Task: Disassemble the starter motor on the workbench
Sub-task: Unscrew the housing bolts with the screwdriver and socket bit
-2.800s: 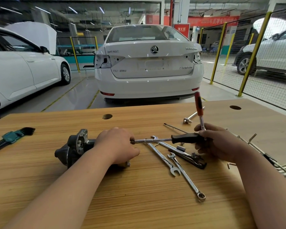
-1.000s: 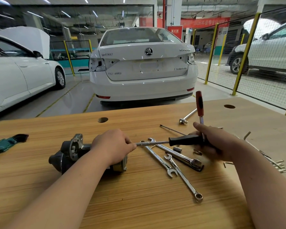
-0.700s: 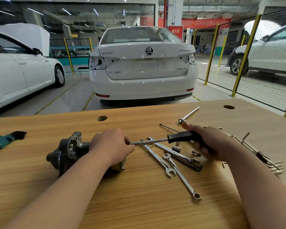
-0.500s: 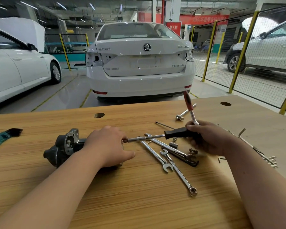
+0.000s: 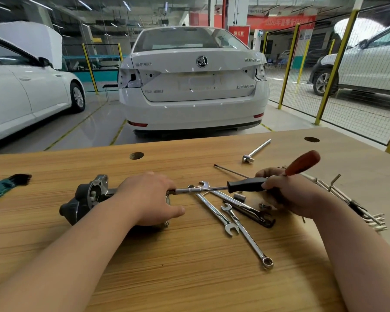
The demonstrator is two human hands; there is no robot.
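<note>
With left grip (image 5: 149, 197) curled over dark grey cast-metal starter motor (image 5: 86, 199), pins it mid-left on pale wooden surface (image 5: 189, 278); with right grip (image 5: 288, 194) clasps black-handled driver (image 5: 245, 185) and red-handled screwdriver (image 5: 302, 164) together. Risks slipping off toward that left grip, given the doubled hold. Could snag chrome spanners (image 5: 245, 234) under the shaft. Leaves open room nearer; sits well apart from edges.

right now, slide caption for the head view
Left hand holds the starter motor; right hand grips a black-handled driver pointed at it.
</note>
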